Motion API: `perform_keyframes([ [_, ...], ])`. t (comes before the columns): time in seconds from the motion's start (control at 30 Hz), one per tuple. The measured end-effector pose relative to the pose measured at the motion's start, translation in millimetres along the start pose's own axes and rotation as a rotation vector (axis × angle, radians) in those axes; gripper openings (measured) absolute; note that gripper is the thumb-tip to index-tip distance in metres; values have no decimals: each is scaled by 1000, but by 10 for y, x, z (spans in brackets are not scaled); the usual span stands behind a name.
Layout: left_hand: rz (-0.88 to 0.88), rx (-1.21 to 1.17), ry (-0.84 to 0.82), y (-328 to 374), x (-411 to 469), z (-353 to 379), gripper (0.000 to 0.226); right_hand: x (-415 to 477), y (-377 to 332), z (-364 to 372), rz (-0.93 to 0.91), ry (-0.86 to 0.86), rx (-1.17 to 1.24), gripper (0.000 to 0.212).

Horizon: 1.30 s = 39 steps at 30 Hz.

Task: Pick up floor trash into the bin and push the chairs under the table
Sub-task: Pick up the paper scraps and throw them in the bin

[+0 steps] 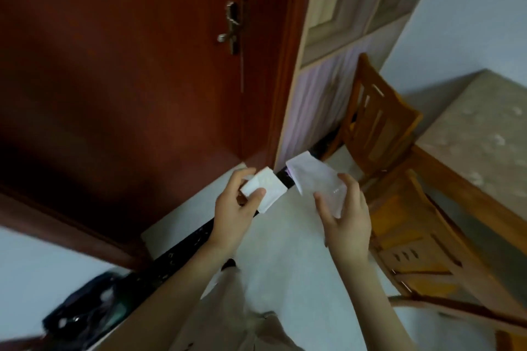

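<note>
Pinching a folded white tissue (263,189) between thumb and fingers, the left hand (236,209) hangs before the red door (114,65); the right hand (346,218) grips a second white scrap (312,179), perhaps a wrapper, near the wooden chair (413,236) beside the table (484,128).

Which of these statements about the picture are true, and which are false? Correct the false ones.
1. The left hand pinches a white paper. True.
2. The right hand holds nothing. False: it holds a second paper.
3. The door is white. False: it is red-brown.
4. A far chair and a near chair stand by the table. True.
</note>
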<state>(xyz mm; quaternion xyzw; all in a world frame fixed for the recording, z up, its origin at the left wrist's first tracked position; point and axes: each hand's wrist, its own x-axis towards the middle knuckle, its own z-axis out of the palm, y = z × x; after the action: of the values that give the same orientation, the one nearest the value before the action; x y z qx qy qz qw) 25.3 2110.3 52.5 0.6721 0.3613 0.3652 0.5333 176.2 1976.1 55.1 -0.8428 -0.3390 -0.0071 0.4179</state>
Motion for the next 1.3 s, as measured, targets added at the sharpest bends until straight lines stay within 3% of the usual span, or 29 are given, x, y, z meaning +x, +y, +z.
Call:
perform_keyframes([
  [0.27, -144, 34, 251, -127, -592, -942, 25, -508, -579, 488, -77, -244, 150, 50],
  [0.47, -148, 47, 383, -272, -1181, -1820, 25, -1102, -1120, 831, -150, -341, 222, 46],
  [0.93, -453, 94, 753, -823, -3756, -4158, 25, -3513, -2425, 1735, -242, -718, 284, 52],
  [1.3, -653, 117, 874, -1401, -3731, -4925, 30, -3673, -2838, 2707, -330, -869, 250, 47],
])
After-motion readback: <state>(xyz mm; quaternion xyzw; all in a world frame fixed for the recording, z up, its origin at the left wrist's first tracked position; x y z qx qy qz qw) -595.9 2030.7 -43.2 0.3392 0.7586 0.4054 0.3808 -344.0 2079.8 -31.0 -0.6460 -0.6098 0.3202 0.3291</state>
